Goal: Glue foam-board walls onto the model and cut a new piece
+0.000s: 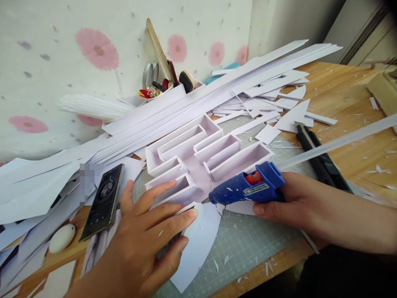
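My right hand [297, 207] is wrapped round a blue hot glue gun [245, 188], with a long clear glue stick [338, 142] sticking out of its back. The gun's nozzle points left, at the near edge of a white foam board model [198, 165] with several upright walls forming narrow channels. Fingers spread, my left hand [155, 236] rests against the model's near left corner, by a wall close to the nozzle. Under that hand a curved white board piece [201, 248] reaches out over the green cutting mat [248, 244].
A phone [104, 203] and a white egg-shaped object [62, 239] lie at left. Long white board strips [173, 111] and offcuts [266, 103] are heaped behind the model. A black utility knife [322, 161] lies at right. A tool holder stands by the wall, with scissors [150, 74].
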`<state>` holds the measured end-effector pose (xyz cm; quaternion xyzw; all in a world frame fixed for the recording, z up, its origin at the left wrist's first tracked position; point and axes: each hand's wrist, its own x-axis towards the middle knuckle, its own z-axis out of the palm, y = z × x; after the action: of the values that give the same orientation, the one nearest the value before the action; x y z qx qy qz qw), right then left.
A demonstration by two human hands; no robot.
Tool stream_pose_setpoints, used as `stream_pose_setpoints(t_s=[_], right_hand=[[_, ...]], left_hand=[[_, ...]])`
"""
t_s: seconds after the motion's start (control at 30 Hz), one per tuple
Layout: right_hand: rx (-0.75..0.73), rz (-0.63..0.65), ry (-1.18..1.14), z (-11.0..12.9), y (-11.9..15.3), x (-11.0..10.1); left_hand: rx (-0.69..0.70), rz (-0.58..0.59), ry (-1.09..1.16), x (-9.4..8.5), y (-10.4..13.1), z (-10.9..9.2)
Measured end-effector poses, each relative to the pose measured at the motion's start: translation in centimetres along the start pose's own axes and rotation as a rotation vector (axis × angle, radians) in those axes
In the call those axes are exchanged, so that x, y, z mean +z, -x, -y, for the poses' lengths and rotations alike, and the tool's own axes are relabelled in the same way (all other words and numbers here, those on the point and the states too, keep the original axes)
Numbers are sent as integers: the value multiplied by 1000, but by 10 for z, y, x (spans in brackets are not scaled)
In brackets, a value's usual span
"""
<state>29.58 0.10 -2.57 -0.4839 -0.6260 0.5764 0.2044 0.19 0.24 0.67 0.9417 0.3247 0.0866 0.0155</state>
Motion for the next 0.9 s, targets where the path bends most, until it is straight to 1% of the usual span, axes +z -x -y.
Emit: stream_pose_setpoints(t_s=[0.23,0.4,0.57,0.73,0.9], right_hand=[[-22,30,-45,0,5,-1],[-65,-73,-54,2,10,-2],[-36,-163,-29,0,11,0],[-157,-171,-42,1,9,2],[-273,-185,36,2,8,10]], left_hand=[[-9,-26,-5,0,-2,-4],[6,-48,-23,2,0,-4],[-46,-32,9,6,4,-3],[-77,-26,54,5,5,-2],[-66,-59,77,3,4,-1]])
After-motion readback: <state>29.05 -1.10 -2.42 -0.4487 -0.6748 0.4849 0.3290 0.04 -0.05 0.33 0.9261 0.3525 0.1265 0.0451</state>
